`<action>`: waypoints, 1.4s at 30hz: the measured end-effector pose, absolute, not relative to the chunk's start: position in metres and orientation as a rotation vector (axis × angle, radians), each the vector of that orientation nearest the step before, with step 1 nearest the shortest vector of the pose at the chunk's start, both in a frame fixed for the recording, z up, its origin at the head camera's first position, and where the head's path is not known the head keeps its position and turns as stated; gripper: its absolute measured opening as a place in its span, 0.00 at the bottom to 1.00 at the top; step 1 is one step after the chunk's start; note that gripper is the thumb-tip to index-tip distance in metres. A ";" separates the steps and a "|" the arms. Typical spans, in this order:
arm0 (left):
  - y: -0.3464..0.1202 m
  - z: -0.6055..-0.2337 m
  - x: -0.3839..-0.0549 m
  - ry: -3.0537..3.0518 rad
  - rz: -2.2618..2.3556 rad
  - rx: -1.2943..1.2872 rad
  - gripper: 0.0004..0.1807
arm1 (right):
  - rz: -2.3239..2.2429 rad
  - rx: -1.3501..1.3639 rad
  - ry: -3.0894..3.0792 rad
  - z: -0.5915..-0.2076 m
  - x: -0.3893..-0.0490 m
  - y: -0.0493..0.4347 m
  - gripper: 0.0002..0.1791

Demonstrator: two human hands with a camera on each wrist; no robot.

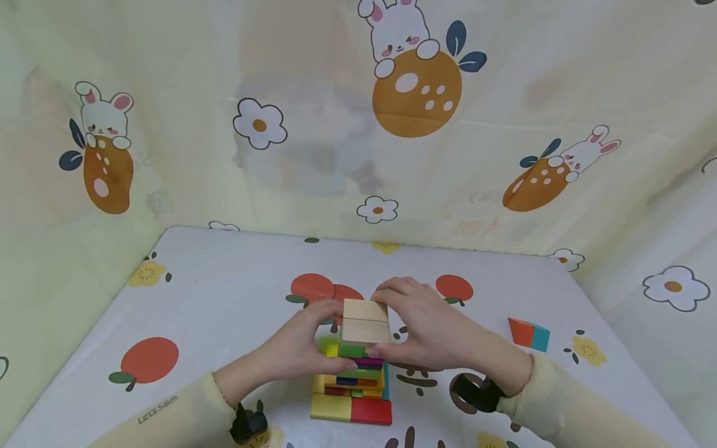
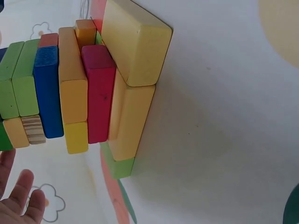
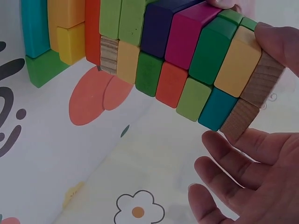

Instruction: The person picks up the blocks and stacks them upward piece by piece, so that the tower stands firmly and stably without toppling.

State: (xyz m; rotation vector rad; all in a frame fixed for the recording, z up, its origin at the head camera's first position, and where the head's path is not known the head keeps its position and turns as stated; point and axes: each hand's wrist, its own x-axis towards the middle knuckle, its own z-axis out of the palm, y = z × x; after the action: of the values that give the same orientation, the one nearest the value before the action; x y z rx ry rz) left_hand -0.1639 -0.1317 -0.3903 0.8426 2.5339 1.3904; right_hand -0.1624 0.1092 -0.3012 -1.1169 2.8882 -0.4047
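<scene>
A tall stack of colored wooden blocks (image 1: 358,374) stands upright, topped by two plain wooden blocks (image 1: 365,310) lying side by side. My right hand (image 1: 428,326) pinches these top blocks, thumb on the near end and forefinger at the far end; its other fingers spread loosely in the right wrist view. From the other side my left hand (image 1: 297,345) holds the upper stack between thumb and forefinger. Its thumb presses near a purple block (image 3: 194,39). In the left wrist view, the left fingers (image 2: 21,191) lie beside the stack, partly cut off.
A red-orange and blue block piece (image 1: 528,335) lies apart at the right of the table. A yellow block (image 1: 330,407) and a red block (image 1: 371,411) form the front of the stack's base. A patterned cloth (image 1: 313,174) hangs behind the table.
</scene>
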 end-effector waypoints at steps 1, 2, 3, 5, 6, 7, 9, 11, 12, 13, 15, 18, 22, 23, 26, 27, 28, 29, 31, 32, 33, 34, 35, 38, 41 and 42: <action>-0.132 -0.390 -0.164 2.535 1.387 0.841 0.36 | -0.403 -1.114 2.887 -0.301 -0.163 0.109 0.28; -0.132 -0.389 -0.164 2.536 1.381 0.837 0.37 | -0.403 -1.109 2.886 -0.301 -0.163 0.109 0.29; -0.132 -0.388 -0.163 2.535 1.378 0.829 0.38 | -0.403 -1.104 2.885 -0.301 -0.163 0.109 0.29; -0.133 -0.385 -0.162 2.530 1.387 0.802 0.42 | -0.403 -1.098 2.885 -0.300 -0.163 0.109 0.29; -0.133 -0.382 -0.161 2.528 1.401 0.788 0.44 | -0.402 -1.097 2.887 -0.300 -0.162 0.109 0.29; -0.133 -0.380 -0.160 2.519 1.428 0.783 0.45 | -0.400 -1.099 2.888 -0.300 -0.162 0.109 0.28; -0.133 -0.374 -0.160 2.499 1.489 0.790 0.45 | -0.397 -1.102 2.890 -0.300 -0.162 0.109 0.28; -0.132 -0.369 -0.160 2.489 1.537 0.822 0.42 | -0.393 -1.110 2.892 -0.300 -0.162 0.108 0.28; -0.131 -0.367 -0.160 2.486 1.553 0.841 0.40 | -0.391 -1.112 2.893 -0.300 -0.162 0.108 0.28; -0.130 -0.365 -0.160 2.482 1.563 0.860 0.38 | -0.389 -1.112 2.893 -0.300 -0.162 0.108 0.29; -0.130 -0.363 -0.160 2.488 1.559 0.873 0.35 | -0.386 -1.110 2.892 -0.299 -0.162 0.108 0.30; -0.129 -0.363 -0.160 2.481 1.565 0.870 0.35 | -0.378 -1.104 2.890 -0.299 -0.161 0.108 0.30; -0.127 -0.363 -0.160 2.472 1.582 0.861 0.34 | -0.371 -1.110 2.896 -0.298 -0.161 0.109 0.31; -0.126 -0.363 -0.160 2.475 1.585 0.862 0.34 | -0.371 -1.114 2.899 -0.298 -0.161 0.109 0.31; -0.125 -0.363 -0.160 2.485 1.589 0.863 0.33 | -0.372 -1.125 2.903 -0.298 -0.161 0.109 0.31; -0.125 -0.363 -0.160 2.489 1.589 0.865 0.33 | -0.371 -1.126 2.904 -0.299 -0.161 0.109 0.31; -0.125 -0.363 -0.160 2.492 1.591 0.866 0.32 | -0.371 -1.125 2.903 -0.299 -0.162 0.109 0.31; -0.125 -0.363 -0.160 2.493 1.594 0.871 0.32 | -0.372 -1.124 2.901 -0.299 -0.162 0.109 0.31; -0.125 -0.363 -0.161 2.496 1.598 0.885 0.31 | -0.376 -1.119 2.898 -0.299 -0.162 0.108 0.31; -0.125 -0.364 -0.161 2.498 1.602 0.894 0.31 | -0.378 -1.116 2.897 -0.299 -0.162 0.108 0.31; -0.125 -0.364 -0.162 2.499 1.606 0.904 0.31 | -0.382 -1.114 2.897 -0.299 -0.162 0.108 0.31; -0.124 -0.364 -0.162 2.498 1.615 0.913 0.30 | -0.386 -1.115 2.895 -0.299 -0.162 0.108 0.31; -0.124 -0.365 -0.162 2.497 1.624 0.921 0.30 | -0.391 -1.117 2.894 -0.299 -0.162 0.108 0.31; -0.123 -0.367 -0.163 2.495 1.644 0.931 0.30 | -0.404 -1.123 2.891 -0.299 -0.162 0.109 0.31; -0.123 -0.369 -0.164 2.492 1.660 0.933 0.30 | -0.415 -1.115 2.883 -0.299 -0.162 0.110 0.32; -0.123 -0.369 -0.164 2.489 1.663 0.934 0.30 | -0.419 -1.108 2.880 -0.299 -0.162 0.110 0.33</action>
State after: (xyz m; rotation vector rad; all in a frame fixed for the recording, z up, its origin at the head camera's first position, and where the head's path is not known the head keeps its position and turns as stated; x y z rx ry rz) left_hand -0.1638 -0.1228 -0.3693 0.9340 2.4892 1.6632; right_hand -0.1622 0.1102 -0.2988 -1.1081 2.8797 -0.4190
